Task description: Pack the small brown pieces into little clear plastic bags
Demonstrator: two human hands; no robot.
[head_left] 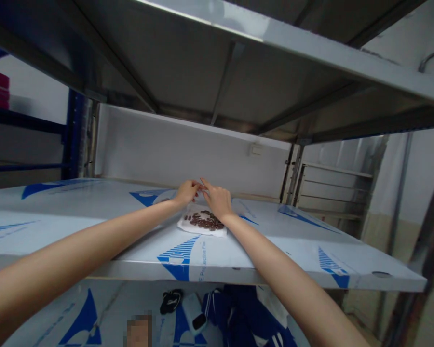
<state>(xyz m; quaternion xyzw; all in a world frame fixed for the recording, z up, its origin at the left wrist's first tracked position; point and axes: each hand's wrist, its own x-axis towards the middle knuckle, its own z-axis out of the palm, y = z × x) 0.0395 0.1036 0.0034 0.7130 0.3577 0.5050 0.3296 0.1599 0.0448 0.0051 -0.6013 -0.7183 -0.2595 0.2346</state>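
A small white bag or sheet (220,232) lies on the shelf, with many dark brown bean-like pieces (205,220) in or on it; which of the two I cannot tell. At its far edge my left hand (188,192) is closed, thumb and fingertips pinched together. My right hand (219,200) meets it there, its index finger pointing up and its other fingers bent inward. The fingertips of both hands touch or nearly touch. Whatever sits between them is too small to make out. My right wrist partly covers the right side of the brown pieces.
The metal shelf (130,246) wears a white film with blue prints. A higher shelf (188,62) hangs overhead, with metal posts (292,168) at the back corners. Below lie dark blue clothing (238,308), a light blue device (193,313) and a black item (171,301).
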